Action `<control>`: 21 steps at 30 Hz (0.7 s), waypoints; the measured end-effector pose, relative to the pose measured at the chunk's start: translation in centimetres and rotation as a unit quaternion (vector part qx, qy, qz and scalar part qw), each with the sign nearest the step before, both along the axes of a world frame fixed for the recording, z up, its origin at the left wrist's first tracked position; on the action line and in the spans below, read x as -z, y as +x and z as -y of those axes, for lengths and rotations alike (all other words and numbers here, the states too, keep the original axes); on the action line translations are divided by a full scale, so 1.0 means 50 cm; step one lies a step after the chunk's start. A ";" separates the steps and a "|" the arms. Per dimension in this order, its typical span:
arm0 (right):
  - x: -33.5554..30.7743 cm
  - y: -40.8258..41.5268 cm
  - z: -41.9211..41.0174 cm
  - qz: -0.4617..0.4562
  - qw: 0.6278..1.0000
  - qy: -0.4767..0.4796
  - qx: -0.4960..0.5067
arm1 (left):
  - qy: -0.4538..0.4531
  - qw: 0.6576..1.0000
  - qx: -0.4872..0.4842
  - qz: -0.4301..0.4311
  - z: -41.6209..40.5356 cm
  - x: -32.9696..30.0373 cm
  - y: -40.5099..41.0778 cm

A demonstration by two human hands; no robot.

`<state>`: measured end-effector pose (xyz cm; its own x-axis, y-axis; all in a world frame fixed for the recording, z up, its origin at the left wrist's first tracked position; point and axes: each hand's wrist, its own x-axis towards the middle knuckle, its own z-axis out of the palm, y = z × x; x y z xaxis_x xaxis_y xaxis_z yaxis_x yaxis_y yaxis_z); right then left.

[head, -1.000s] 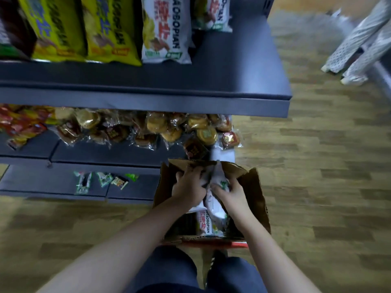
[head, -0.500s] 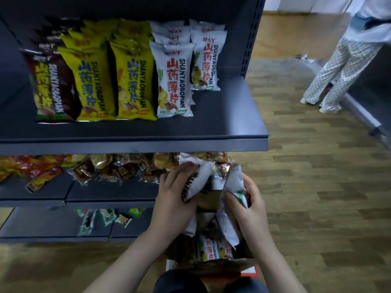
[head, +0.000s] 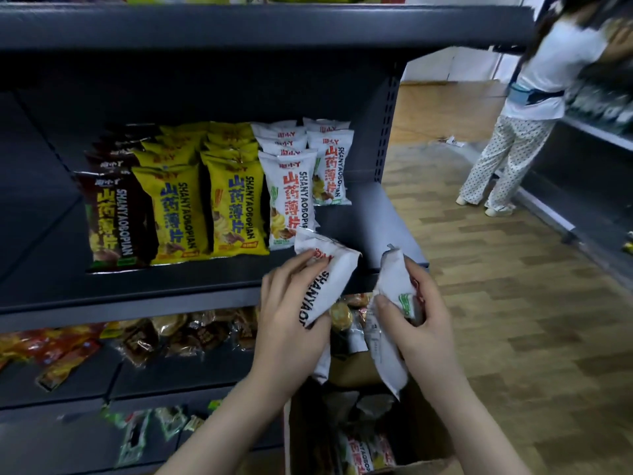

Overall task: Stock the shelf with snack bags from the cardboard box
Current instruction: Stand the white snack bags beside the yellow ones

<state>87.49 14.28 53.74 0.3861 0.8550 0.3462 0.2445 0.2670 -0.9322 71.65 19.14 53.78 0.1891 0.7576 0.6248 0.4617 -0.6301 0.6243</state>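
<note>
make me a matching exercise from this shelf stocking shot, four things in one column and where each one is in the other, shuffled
Things
1. yellow snack bags
2. brown snack bags
3. cardboard box
4. bag in left hand

Places
A. floor, below the hands
B. far left of the shelf row
C. at the shelf's front edge, not yet placed
D. between the brown and white rows

Pairs: 1-D, 2-B, 3-A, 4-C

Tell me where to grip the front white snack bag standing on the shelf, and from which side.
Grip the front white bag by its crimped top edge, coming from the front and above. It stands upright with yellow bags tight on its left, so its sides are crowded, while the top seal is flat, exposed and easy to pinch.
</note>
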 end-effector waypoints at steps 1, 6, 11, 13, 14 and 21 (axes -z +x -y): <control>-0.007 -0.004 -0.007 0.009 1.000 0.007 0.008 | 0.004 1.000 0.003 0.002 -0.009 -0.007 -0.002; -0.036 -0.014 -0.040 0.028 0.999 0.027 0.036 | 0.017 0.999 0.030 0.012 -0.046 -0.035 -0.001; -0.050 0.005 -0.081 0.031 0.997 0.047 0.044 | 0.011 0.999 0.044 -0.003 -0.076 -0.048 0.027; -0.054 0.021 -0.103 0.033 0.997 0.045 0.046 | 0.012 0.999 0.040 -0.003 -0.088 -0.052 0.048; -0.056 0.031 -0.116 0.032 0.998 0.043 0.044 | 0.015 0.999 0.032 -0.002 -0.096 -0.054 0.061; -0.086 0.117 -0.224 0.067 0.995 0.064 0.039 | 0.052 0.997 -0.064 0.012 -0.193 -0.070 0.188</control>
<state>93.32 25.50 58.02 0.3933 0.7693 0.5034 0.3887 0.3570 -0.8494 81.03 28.79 57.27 0.0792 0.7058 0.7040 0.5292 -0.6282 0.5703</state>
